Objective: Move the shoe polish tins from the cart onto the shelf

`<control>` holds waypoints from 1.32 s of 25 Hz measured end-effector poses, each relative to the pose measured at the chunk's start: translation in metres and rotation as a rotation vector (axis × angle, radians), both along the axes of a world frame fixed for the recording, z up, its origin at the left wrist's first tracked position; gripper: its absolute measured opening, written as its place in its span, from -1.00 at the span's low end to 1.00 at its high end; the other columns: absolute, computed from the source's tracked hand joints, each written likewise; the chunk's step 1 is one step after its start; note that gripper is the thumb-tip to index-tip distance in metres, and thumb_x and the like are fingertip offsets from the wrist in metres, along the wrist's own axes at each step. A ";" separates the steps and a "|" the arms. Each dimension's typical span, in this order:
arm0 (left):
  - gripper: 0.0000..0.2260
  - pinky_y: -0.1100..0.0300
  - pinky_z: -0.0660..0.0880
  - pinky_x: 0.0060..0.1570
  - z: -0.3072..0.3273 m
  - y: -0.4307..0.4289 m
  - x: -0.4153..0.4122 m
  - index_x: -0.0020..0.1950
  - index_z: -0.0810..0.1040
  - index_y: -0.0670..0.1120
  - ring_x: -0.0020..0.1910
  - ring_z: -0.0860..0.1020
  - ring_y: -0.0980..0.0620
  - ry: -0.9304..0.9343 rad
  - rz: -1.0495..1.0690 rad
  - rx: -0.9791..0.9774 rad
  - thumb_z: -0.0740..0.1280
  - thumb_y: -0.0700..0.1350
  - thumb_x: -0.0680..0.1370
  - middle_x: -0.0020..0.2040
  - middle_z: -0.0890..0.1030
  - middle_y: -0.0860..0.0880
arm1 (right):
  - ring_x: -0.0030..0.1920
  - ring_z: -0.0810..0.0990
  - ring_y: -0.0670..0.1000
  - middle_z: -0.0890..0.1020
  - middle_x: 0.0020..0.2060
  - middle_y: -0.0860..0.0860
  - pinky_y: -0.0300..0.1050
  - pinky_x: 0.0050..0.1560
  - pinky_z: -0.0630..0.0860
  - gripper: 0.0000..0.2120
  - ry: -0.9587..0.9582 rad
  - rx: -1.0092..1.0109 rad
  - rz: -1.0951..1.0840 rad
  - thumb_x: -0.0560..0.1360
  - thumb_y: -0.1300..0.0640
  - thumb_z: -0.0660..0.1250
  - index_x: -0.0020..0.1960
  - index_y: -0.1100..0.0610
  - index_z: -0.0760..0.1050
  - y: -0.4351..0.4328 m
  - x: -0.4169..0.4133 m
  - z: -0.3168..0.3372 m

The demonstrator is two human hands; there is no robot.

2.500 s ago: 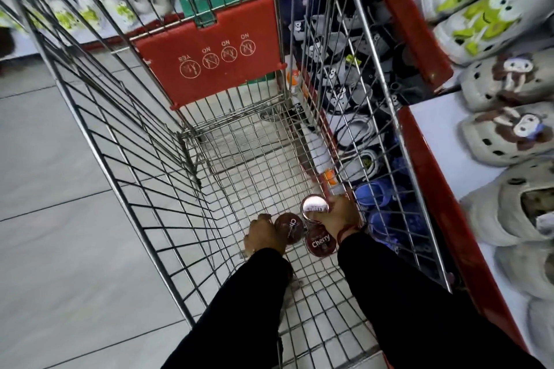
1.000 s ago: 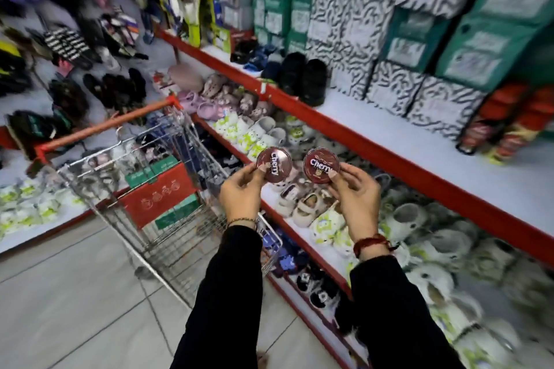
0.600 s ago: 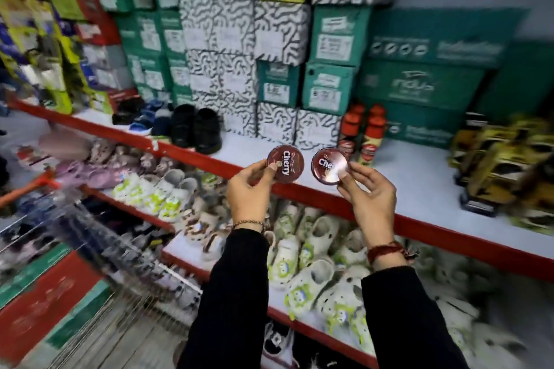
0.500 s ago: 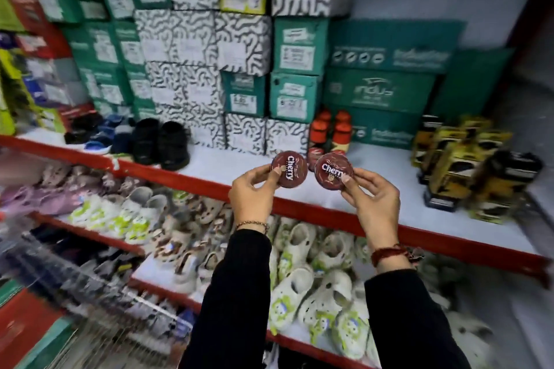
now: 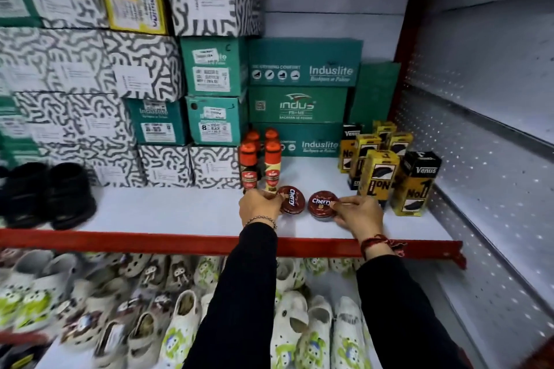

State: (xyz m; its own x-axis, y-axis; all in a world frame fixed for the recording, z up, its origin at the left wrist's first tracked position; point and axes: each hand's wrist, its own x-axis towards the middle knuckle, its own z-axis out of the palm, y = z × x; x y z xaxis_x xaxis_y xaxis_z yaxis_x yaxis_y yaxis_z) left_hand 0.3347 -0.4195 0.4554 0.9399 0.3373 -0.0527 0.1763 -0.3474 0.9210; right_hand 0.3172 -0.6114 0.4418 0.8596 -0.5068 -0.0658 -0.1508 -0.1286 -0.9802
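tins (image 5: 291,200) now down on shelf (image 5: 180,213)

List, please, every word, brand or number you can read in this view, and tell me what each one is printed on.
"Cherry": left tin, held by the left hand
"Cherry": right tin, held by the right hand
"Induslite": top green box
"indus": middle green box
"Induslite": bottom green box
"Venus", "No1": black carton
"8": box label
Remaining labels and the red-capped bottles: too small or blurred.
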 end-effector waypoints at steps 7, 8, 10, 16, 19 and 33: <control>-0.63 0.09 0.60 0.06 -0.005 -0.007 0.018 0.06 0.69 -0.17 0.04 0.70 -0.19 0.078 -0.022 0.164 0.50 0.08 0.42 0.04 0.74 -0.16 | -0.34 0.74 0.19 0.72 -0.36 0.24 0.16 -0.15 0.70 -0.77 0.039 -0.159 -0.036 0.32 0.15 0.58 -0.40 0.15 0.57 -0.001 0.006 0.004; -0.62 0.08 0.61 0.06 -0.005 -0.008 0.018 0.05 0.69 -0.15 0.02 0.70 -0.18 0.088 -0.028 0.214 0.48 0.11 0.42 0.02 0.74 -0.15 | -0.36 0.74 0.17 0.71 -0.40 0.22 0.15 -0.15 0.70 -0.77 0.046 -0.189 -0.039 0.31 0.13 0.58 -0.42 0.15 0.58 -0.001 0.006 0.004; -0.60 0.07 0.58 0.04 -0.004 -0.011 0.015 0.09 0.67 -0.13 0.06 0.68 -0.19 0.093 -0.019 0.325 0.46 0.14 0.43 0.05 0.72 -0.14 | -0.38 0.74 0.11 0.71 -0.44 0.17 0.12 -0.14 0.70 -0.77 0.061 -0.242 -0.041 0.29 0.12 0.59 -0.44 0.13 0.59 0.000 0.007 0.003; -0.59 0.02 0.56 0.09 0.001 -0.016 0.004 0.14 0.65 -0.13 0.12 0.66 -0.21 0.088 -0.023 0.467 0.38 0.17 0.50 0.12 0.70 -0.15 | -0.03 0.71 0.17 0.75 -0.11 0.17 0.03 0.08 0.64 -0.70 -0.005 -0.502 -0.069 0.42 -0.01 0.47 -0.04 0.23 0.70 0.008 -0.006 0.007; -0.63 0.04 0.51 0.09 0.006 -0.009 -0.011 0.11 0.68 -0.09 0.11 0.65 -0.23 -0.013 0.028 0.491 0.26 0.15 0.57 0.10 0.71 -0.16 | 0.08 0.68 0.15 0.71 0.07 0.15 0.00 0.15 0.60 -0.65 -0.161 -0.593 0.001 0.54 -0.02 0.31 0.15 0.22 0.62 0.019 -0.025 0.023; -0.39 -0.09 -0.07 0.63 0.016 0.142 -0.127 0.62 0.15 -0.14 0.66 0.02 -0.06 -0.310 0.357 0.841 0.09 0.10 0.62 0.64 0.16 -0.07 | 0.62 -0.12 0.06 0.02 0.62 0.01 0.20 0.59 -0.19 -0.37 -0.558 -0.994 0.546 0.61 -0.18 -0.01 0.58 0.12 0.06 0.193 -0.059 0.032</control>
State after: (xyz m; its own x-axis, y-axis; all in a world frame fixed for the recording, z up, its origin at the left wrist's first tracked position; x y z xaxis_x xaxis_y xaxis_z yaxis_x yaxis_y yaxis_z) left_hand 0.2080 -0.2779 0.4709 0.7064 0.4204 0.5695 0.1904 -0.8877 0.4192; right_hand 0.2582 -0.4186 0.4740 0.7601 0.2999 0.5765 0.5560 -0.7592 -0.3382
